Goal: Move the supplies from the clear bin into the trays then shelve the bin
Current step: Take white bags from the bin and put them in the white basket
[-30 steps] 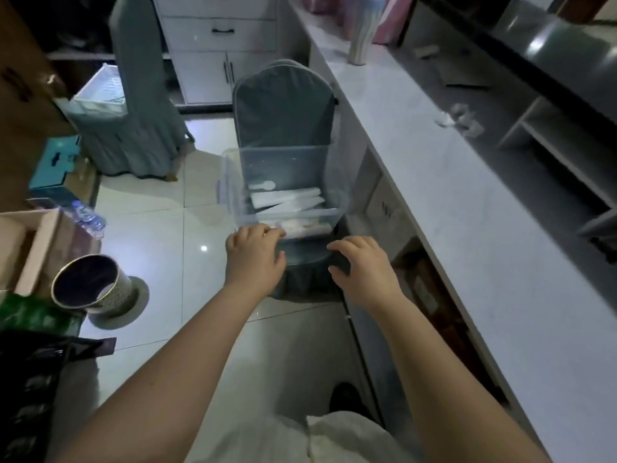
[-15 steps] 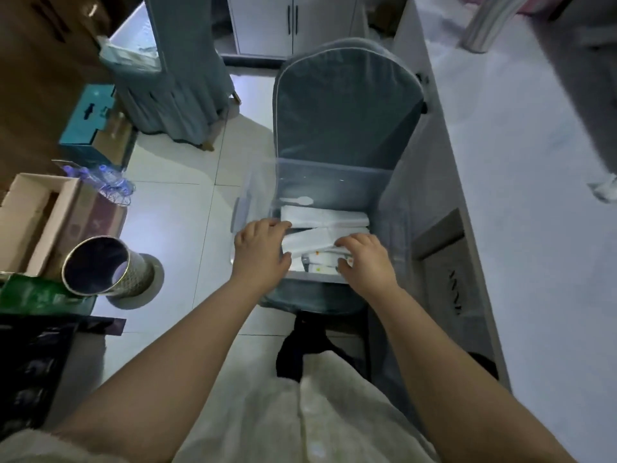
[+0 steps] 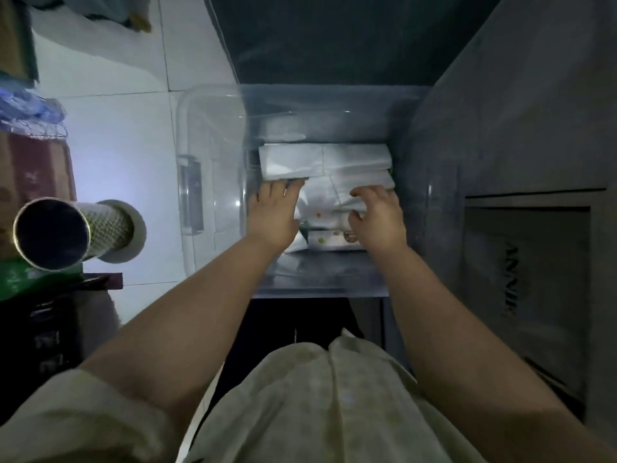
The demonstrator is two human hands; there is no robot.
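- A clear bin (image 3: 213,135) sits on a dark chair seat, directly below the viewer; white wrapped packs (image 3: 324,160) are stacked inside, just past the fingertips.
- The left hand (image 3: 275,213) lies flat, its fingers spread, tips under the top pack's edge. The right hand (image 3: 377,218) curls over a lower pack — whether it grips is unclear.
- Best lifted from both ends, kept level — the stack looks loose.
- Left of the hands: white floor tiles and a metal cylinder (image 3: 70,232). Right: a grey cabinet (image 3: 521,155).

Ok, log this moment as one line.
stage: unloading | left hand: on white packs | right hand: fingers curled on packs | clear bin: still loaded, on chair
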